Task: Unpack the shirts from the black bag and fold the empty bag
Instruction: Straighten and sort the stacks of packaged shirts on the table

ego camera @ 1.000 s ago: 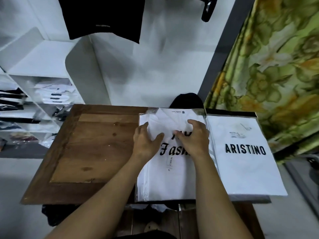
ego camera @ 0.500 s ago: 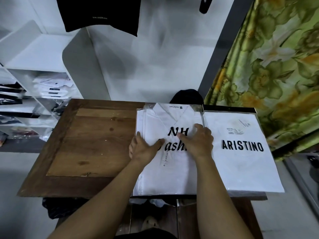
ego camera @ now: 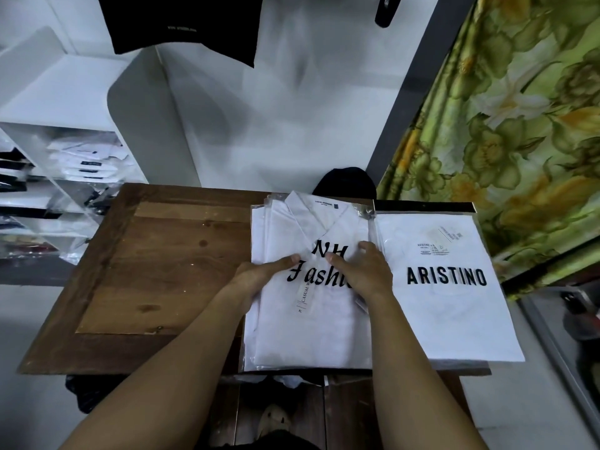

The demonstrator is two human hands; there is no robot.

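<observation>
A stack of white shirts in clear plastic sleeves (ego camera: 311,323), printed "NH Fashion", lies on the wooden table (ego camera: 168,261). My left hand (ego camera: 259,274) lies flat on the top shirt's left side, fingers pointing right. My right hand (ego camera: 363,267) presses flat on its middle, covering part of the print. Beside the stack on the right lies a second white packet marked "ARISTINO" (ego camera: 444,287). A dark shape (ego camera: 345,183) shows behind the table's far edge; I cannot tell if it is the black bag.
White shelves (ego camera: 74,164) with packed shirts stand at the left. A green flowered curtain (ego camera: 519,125) hangs at the right. A black garment (ego camera: 181,24) hangs on the wall above. Dark cloth (ego camera: 78,388) shows under the table's front edge.
Both hands have slid down and flattened on the top shirt, uncovering more of the "NH Fashion" print. The stack and the "ARISTINO" packet stay in place.
</observation>
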